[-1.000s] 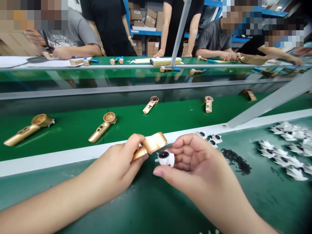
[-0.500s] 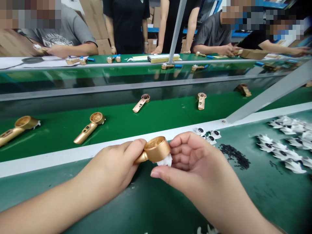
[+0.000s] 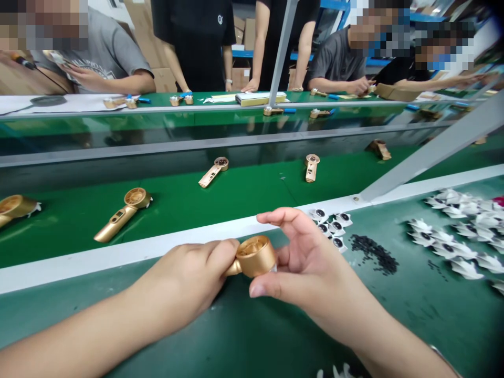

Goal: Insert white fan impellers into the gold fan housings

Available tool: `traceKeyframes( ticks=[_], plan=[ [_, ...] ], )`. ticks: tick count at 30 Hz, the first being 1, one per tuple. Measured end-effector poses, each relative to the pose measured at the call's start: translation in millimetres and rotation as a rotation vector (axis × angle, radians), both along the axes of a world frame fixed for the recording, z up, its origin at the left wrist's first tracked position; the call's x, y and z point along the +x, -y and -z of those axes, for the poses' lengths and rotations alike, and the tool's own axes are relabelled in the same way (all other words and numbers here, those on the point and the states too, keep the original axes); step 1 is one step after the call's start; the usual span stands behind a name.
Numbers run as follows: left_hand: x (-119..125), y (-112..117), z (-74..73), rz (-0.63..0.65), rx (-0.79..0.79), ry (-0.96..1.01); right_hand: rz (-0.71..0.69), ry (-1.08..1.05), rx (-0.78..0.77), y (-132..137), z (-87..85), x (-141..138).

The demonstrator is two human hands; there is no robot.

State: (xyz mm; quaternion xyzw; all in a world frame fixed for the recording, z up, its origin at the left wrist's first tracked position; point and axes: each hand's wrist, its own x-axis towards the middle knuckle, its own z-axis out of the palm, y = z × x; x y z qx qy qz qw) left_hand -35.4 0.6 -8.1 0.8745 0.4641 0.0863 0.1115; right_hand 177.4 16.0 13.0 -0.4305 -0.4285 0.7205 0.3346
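Note:
My left hand [image 3: 187, 281] is closed around the handle of a gold handheld fan body [image 3: 258, 258], which I hold above the green bench with its round head facing up. Most of the handle is hidden in that hand. Beside the head, my right hand [image 3: 315, 268] has its thumb and index finger spread apart. Its other fingers curl behind the head; whether they touch it I cannot tell. A bit of a white part [image 3: 274, 268] shows under the head's right side.
Gold fan bodies [image 3: 118, 215] lie along the green conveyor [image 3: 252, 194]. Right of my hands are small black pieces [image 3: 374, 254], white fan blades with black centres [image 3: 336, 227] and more white blades [image 3: 444, 247]. A slanted metal post [image 3: 429, 144] rises from the rail. Co-workers are opposite.
My right index finger has straightened and lifted away from the fan head. Less of the white part shows below the head. The conveyor's fan bodies appear further left, and the view has shifted slightly.

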Motion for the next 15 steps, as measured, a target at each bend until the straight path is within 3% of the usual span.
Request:
traceKeyframes(
  ticks=[2, 5, 8, 10, 12, 15],
  plan=[
    [0.8, -5.6, 0.8, -0.036, -0.055, -0.003, -0.026, 0.029, -0.002, -2.5, 1.2, 4.6],
    [-3.0, -33.0, 1.4, -0.255, -0.115, -0.037, -0.060, 0.255, 0.155, -17.8, 4.7, 23.9],
    [-11.3, -72.8, 5.6, -0.489, -0.050, -0.155, -0.024, 0.783, 0.667, -43.7, 10.2, 57.2],
    [-15.6, -92.4, 11.6, -0.562, -0.023, -0.216, -0.104, 1.027, 0.944, -57.9, 13.4, 78.8],
    [-16.9, -99.2, 17.5, -0.609, -0.018, -0.260, -0.234, 1.082, 1.032, -64.2, 15.0, 93.7],
    [-15.8, -90.9, 18.0, -0.646, 0.004, -0.298, -0.374, 1.068, 1.017, -61.4, 16.7, 102.4]
  ],
)
